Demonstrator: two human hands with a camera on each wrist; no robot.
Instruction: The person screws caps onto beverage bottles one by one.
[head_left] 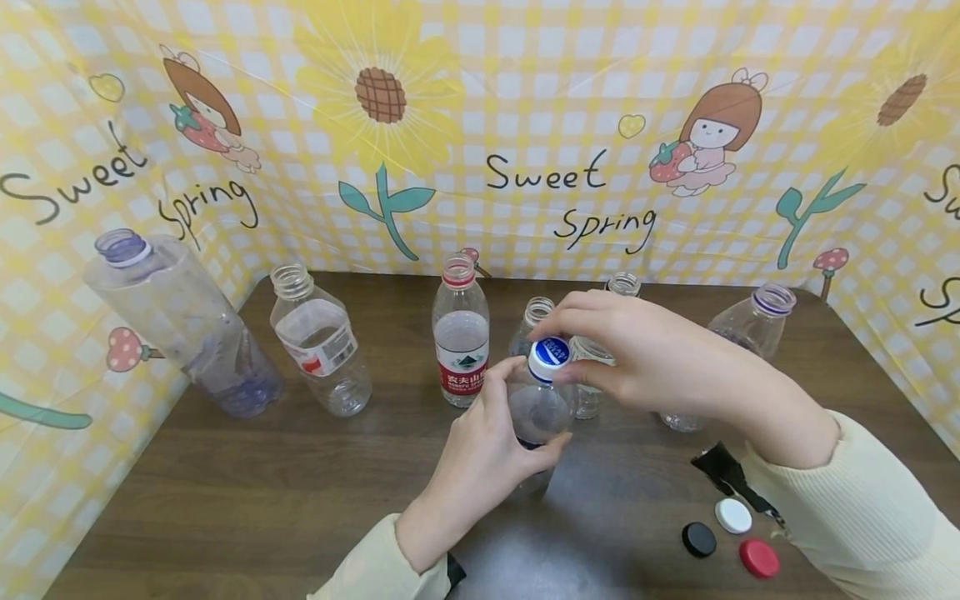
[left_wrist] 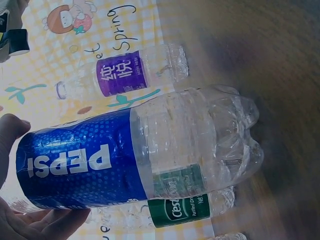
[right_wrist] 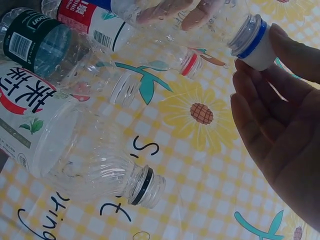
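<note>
A clear Pepsi bottle (head_left: 542, 412) with a blue label (left_wrist: 80, 160) stands upright in my left hand (head_left: 487, 454), whose fingers and thumb grip it around the upper body. My right hand (head_left: 633, 350) comes over from the right and pinches a white cap (head_left: 551, 357) with a blue top between thumb and fingers. This cap sits at the bottle's mouth; in the right wrist view, clear neck threads (right_wrist: 244, 34) show beside the cap's blue edge. The bottle's base (left_wrist: 240, 135) is close over the table.
Uncapped bottles stand along the back: a tall tilted bottle (head_left: 180, 325), one with a barcode label (head_left: 318, 342), a red-labelled one (head_left: 461, 354), and several behind my hands. A white cap (head_left: 732, 516), black cap (head_left: 699, 540) and red cap (head_left: 760, 558) lie at right.
</note>
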